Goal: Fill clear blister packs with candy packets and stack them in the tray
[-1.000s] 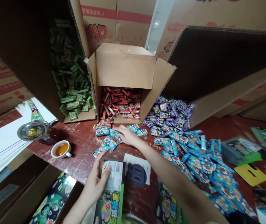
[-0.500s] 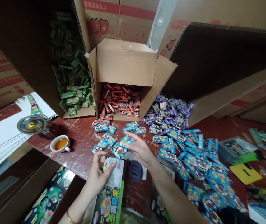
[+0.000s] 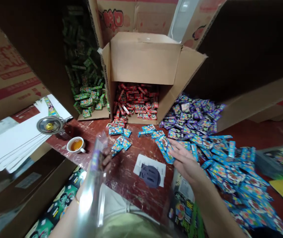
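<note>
My left hand point(image 3: 107, 161) is closed around a clear plastic candy package point(image 3: 88, 198), turned on its side and blurred by motion. A strip of purple shows through its upper part, and the plastic hides much of the hand. Blue candy packets point(image 3: 165, 149) are pinched in the fingers of my right hand point(image 3: 184, 162), just above the table. Beneath my right forearm lies another black and green printed package point(image 3: 182, 206). A dark round object point(image 3: 150, 176) rests on a white paper card between my hands.
Cartons spill green packets point(image 3: 89, 99), red packets point(image 3: 138, 99) and purple packets point(image 3: 193, 115). Blue packets point(image 3: 240, 178) heap at the right. A cup of tea point(image 3: 76, 144) and a glass teapot point(image 3: 50, 125) stand left, near an open box point(image 3: 32, 175) of printed packages.
The package in my left hand has turned from its printed barcode face to its clear side and moved left. My right hand has moved right with the blue packets. The view has shifted.
</note>
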`<state>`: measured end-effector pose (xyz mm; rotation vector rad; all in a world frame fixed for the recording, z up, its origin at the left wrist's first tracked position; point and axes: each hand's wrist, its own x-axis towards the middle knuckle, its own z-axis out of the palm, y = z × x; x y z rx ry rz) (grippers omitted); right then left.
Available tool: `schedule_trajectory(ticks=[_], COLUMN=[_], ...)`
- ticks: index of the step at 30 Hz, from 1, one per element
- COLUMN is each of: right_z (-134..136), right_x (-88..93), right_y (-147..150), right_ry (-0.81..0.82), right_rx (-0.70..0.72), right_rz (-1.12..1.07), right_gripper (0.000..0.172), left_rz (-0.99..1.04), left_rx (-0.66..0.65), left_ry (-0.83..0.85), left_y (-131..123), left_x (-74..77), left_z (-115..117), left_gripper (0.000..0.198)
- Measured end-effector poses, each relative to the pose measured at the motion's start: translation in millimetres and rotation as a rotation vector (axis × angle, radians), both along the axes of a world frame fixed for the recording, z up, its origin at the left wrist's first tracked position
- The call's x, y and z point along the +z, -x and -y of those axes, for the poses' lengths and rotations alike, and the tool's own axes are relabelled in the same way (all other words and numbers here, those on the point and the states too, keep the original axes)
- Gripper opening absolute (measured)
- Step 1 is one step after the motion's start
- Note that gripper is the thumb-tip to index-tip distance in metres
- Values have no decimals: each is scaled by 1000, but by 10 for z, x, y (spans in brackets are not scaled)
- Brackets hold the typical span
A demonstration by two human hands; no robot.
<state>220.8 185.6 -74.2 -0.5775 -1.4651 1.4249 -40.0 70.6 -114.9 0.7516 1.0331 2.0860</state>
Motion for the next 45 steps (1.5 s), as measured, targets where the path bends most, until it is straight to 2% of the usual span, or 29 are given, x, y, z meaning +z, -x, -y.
schedule_trajectory(ticks=[4,6,8,10,11,14,17,19,21,24,27,29,30,32,34,35,37,40,45], right_z=[-2,5,25,72,109,266,435,523,588,635,587,498,448,370,354,371,438,532,482], right_x=[-154,-221,-264,-288,-298,-333,-397,-459,-529,-632,-710,-739,-745,-739,-725,-722,-730,-758,-684], right_y=[27,61,98,133,147,162,145,148,192,338,465,454,411,269,103,31,-65,-99,-88], right_ry=[181,262,330,337,316,238,225,248,286,290,211,147,118,48,-5,-23,-37,-56,-170], right_rx=[9,3,8,-25,-50,-86,-82,-86,-77,-84,-140,-248,-323,-486,-562,-566,-557,-558,-769], right_rz=[-11,-32,-37,-49,-61,-92,-116,-144,-177,-224,-241,-249,-269,-337,-355,-332,-243,-133,-230], right_gripper=[47,49,55,60,60,54,56,60,58,53,54,55,54,52,48,45,43,45,33], left_rz=[145,202,197,194,202,225,233,245,259,278,265,256,278,364,452,480,523,565,585], left_rx=[-100,-141,-122,-48,4,188,314,336,297,157,-180,-370,-377,-249,-113,-83,-70,-119,-186], left_ry=[-54,-52,-22,-19,-33,-104,-156,-164,-160,-138,-64,-24,-22,-46,-68,-74,-78,-57,-45], left_y=[64,60,73,111,137,232,308,303,218,-74,-431,-574,-593,-528,-382,-305,-194,-172,-278], left_x=[12,-28,-46,-20,10,145,291,367,412,406,326,266,242,216,213,216,219,211,212], left_z=[-12,-41,-104,-201,-259,-433,-574,-640,-674,-648,-553,-510,-510,-561,-660,-712,-798,-845,-820], left_gripper=[8,19,27,19,24,54,59,61,67,73,59,44,37,22,10,9,16,18,25])
